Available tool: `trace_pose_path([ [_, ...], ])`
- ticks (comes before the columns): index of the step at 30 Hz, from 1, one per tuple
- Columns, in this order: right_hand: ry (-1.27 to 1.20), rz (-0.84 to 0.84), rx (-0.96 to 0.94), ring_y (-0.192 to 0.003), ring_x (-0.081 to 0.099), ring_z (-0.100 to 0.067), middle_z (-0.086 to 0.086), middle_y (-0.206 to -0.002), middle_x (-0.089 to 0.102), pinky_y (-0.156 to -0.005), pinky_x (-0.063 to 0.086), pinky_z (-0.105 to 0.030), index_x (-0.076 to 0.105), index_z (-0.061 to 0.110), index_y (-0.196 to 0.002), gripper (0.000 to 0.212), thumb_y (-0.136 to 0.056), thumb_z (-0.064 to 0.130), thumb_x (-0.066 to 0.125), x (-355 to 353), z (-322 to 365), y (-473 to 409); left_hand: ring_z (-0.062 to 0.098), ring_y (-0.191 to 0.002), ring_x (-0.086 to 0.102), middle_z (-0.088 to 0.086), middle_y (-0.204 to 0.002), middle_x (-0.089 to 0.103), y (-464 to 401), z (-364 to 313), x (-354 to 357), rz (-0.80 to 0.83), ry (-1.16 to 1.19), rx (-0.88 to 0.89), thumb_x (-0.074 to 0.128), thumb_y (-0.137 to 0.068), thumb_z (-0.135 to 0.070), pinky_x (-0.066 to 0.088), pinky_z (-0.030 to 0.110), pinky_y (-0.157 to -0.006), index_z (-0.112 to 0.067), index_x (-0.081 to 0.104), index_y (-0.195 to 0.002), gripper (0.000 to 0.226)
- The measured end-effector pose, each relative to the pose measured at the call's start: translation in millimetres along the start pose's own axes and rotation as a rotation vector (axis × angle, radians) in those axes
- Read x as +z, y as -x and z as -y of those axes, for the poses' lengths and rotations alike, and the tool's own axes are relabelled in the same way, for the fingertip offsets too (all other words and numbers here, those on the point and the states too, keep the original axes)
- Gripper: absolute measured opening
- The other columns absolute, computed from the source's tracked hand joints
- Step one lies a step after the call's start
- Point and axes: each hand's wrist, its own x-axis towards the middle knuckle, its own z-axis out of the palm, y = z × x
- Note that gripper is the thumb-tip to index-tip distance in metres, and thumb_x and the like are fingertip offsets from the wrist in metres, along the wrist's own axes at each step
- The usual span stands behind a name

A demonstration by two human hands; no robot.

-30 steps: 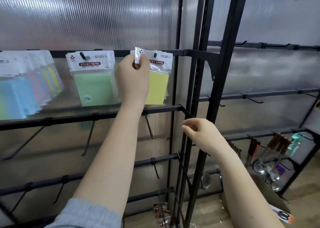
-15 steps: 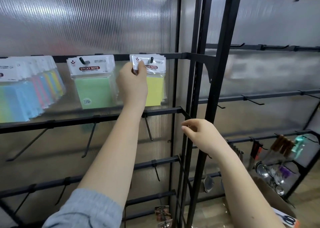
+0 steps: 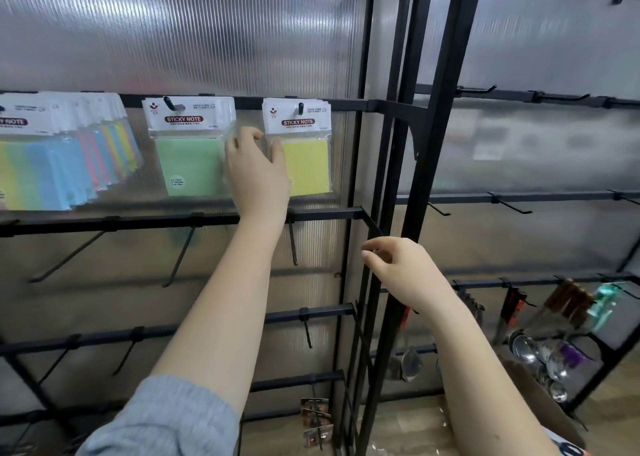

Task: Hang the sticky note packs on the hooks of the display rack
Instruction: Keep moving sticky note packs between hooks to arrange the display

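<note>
Packs of yellow sticky notes (image 3: 306, 154) hang on the top-row hook (image 3: 300, 108), your left hand (image 3: 256, 171) just left with fingers spread, your right hand (image 3: 398, 265) below-right, loosely curled, holding nothing.

Top rail crowded: fanned bunch of packs (image 3: 62, 150) at far left, green pack (image 3: 188, 150) and yellow pack (image 3: 304, 154) each on a hook, with the left hand (image 3: 256, 171) filling the narrow gap between those two. Second rail (image 3: 138, 220) carries bare hooks (image 3: 180, 254) jutting forward and down, open air between them. Black uprights (image 3: 433, 178) wall off the right side; right hand (image 3: 398, 265) hangs just in front of them; utensils (image 3: 540, 348) clutter the lower right bay.
</note>
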Motion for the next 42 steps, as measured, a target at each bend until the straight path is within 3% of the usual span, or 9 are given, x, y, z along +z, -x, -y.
trace_pose_path([
  [4, 0.005, 0.038, -0.015, -0.095, 0.05, -0.003, 0.003, -0.118, 0.063, -0.082, 0.039, -0.014, 0.057, 0.018, -0.128, 0.032, -0.097, 0.026, 0.049, 0, -4, 10, 0.022, -0.089, 0.056, 0.001, -0.1, 0.062, 22, 8, -20, 0.05, -0.102, -0.074, 0.047, -0.096, -0.031, 0.037, 0.029, -0.066, -0.015, 0.057, -0.099, 0.018],
  [9, 0.002, 0.117, -0.052, -0.103, 0.056, -0.009, 0.001, -0.118, 0.064, -0.084, 0.04, -0.016, 0.057, 0.018, -0.127, 0.031, -0.097, 0.025, 0.049, 7, 1, 21, 0.015, -0.075, 0.05, -0.007, -0.081, 0.055, 52, 23, -64, 0.11, -0.223, -0.118, 0.046, -0.097, -0.026, 0.033, 0.024, -0.052, -0.016, 0.057, -0.092, 0.016],
  [14, -0.032, 0.136, -0.097, -0.108, 0.055, -0.011, 0.0, -0.122, 0.062, -0.086, 0.037, -0.016, 0.056, 0.016, -0.129, 0.033, -0.097, 0.024, 0.049, 26, 23, 31, 0.017, -0.079, 0.053, -0.017, -0.07, 0.051, 69, 54, -117, 0.15, -0.351, -0.171, 0.048, -0.095, -0.024, 0.037, 0.026, -0.055, -0.017, 0.059, -0.087, 0.015],
  [17, -0.03, 0.159, -0.129, -0.099, 0.053, -0.005, 0.002, -0.119, 0.064, -0.084, 0.037, -0.016, 0.06, 0.017, -0.125, 0.031, -0.097, 0.026, 0.049, 44, 44, 33, 0.019, -0.079, 0.054, -0.016, -0.071, 0.052, 73, 73, -151, 0.163, -0.403, -0.213, 0.049, -0.094, -0.023, 0.037, 0.026, -0.064, -0.019, 0.059, -0.085, 0.014],
  [24, -0.057, 0.24, -0.179, -0.105, 0.058, -0.011, 0.001, -0.116, 0.065, -0.083, 0.038, -0.017, 0.062, 0.016, -0.122, 0.03, -0.097, 0.026, 0.049, 94, 111, 48, 0.021, -0.079, 0.054, -0.001, -0.087, 0.062, 68, 118, -246, 0.166, -0.534, -0.322, 0.044, -0.095, -0.021, 0.044, 0.03, -0.066, -0.021, 0.062, -0.091, 0.019],
  [28, -0.079, 0.256, -0.172, -0.103, 0.059, -0.012, 0.001, -0.114, 0.066, -0.083, 0.04, -0.019, 0.063, 0.016, -0.121, 0.029, -0.097, 0.025, 0.05, 139, 156, 66, 0.021, -0.081, 0.053, 0.004, -0.091, 0.065, 59, 154, -323, 0.115, -0.61, -0.388, 0.045, -0.094, -0.017, 0.038, 0.029, -0.068, -0.018, 0.064, -0.092, 0.018],
  [34, -0.102, 0.278, -0.115, -0.104, 0.058, -0.017, -0.001, -0.115, 0.065, -0.082, 0.043, -0.024, 0.063, 0.016, -0.119, 0.028, -0.097, 0.025, 0.049, 219, 233, 104, 0.023, -0.085, 0.056, 0.003, -0.094, 0.063, 48, 198, -437, 0.109, -0.672, -0.444, 0.044, -0.093, -0.014, 0.043, 0.031, -0.074, -0.019, 0.064, -0.092, 0.021],
  [42, -0.097, 0.348, -0.107, -0.095, 0.057, -0.017, -0.003, -0.112, 0.067, -0.077, 0.039, -0.021, 0.064, 0.014, -0.117, 0.028, -0.097, 0.022, 0.048, 295, 314, 130, 0.021, -0.081, 0.059, -0.001, -0.096, 0.065, 36, 246, -528, 0.119, -0.681, -0.514, 0.042, -0.094, -0.013, 0.043, 0.03, -0.066, -0.021, 0.061, -0.09, 0.02],
])
